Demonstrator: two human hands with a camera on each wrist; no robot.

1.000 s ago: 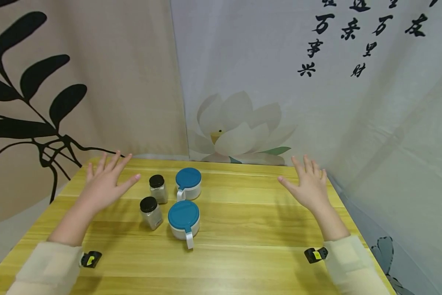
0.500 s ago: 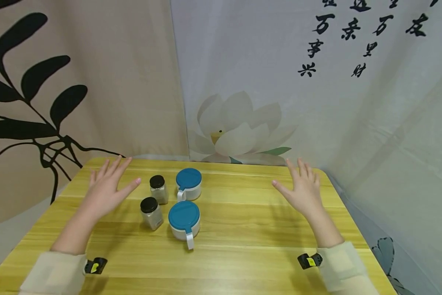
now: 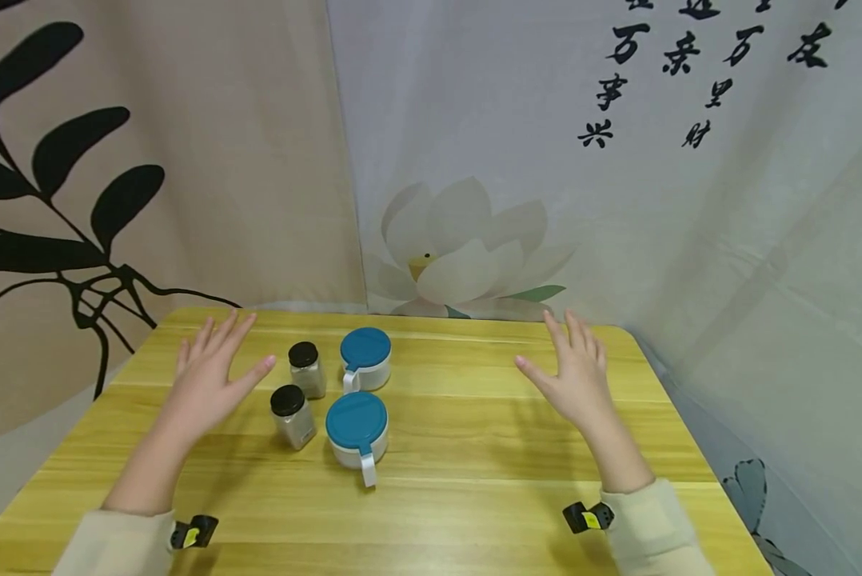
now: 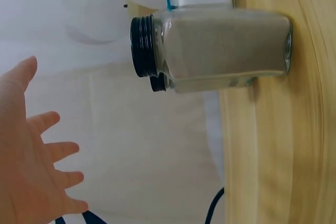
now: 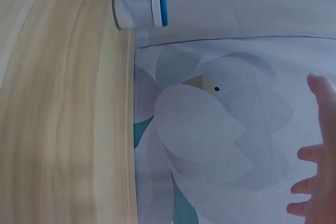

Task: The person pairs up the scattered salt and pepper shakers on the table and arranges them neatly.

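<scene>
My left hand (image 3: 211, 384) hovers over the left of the table with fingers spread, holding nothing. Just right of its thumb stand two glass jars with black lids, the nearer jar (image 3: 293, 418) and the farther jar (image 3: 307, 370). In the left wrist view the nearer jar (image 4: 220, 43) shows pale greyish contents. Beside them are two white-handled containers with blue lids, the front container (image 3: 357, 432) and the back container (image 3: 365, 360), both upright. Over the right side, my right hand (image 3: 573, 380) is spread too, with nothing in it and apart from every container.
The wooden table (image 3: 467, 496) ends at a back edge against a hanging cloth (image 3: 474, 120) printed with a lotus and black characters. A beige cloth (image 3: 258, 160) with dark leaves hangs at the left. Each sleeve carries a small black wrist device (image 3: 588, 518).
My right hand has moved left and slightly toward me. My left hand has come slightly nearer to me. The jars and containers stay in place on the table.
</scene>
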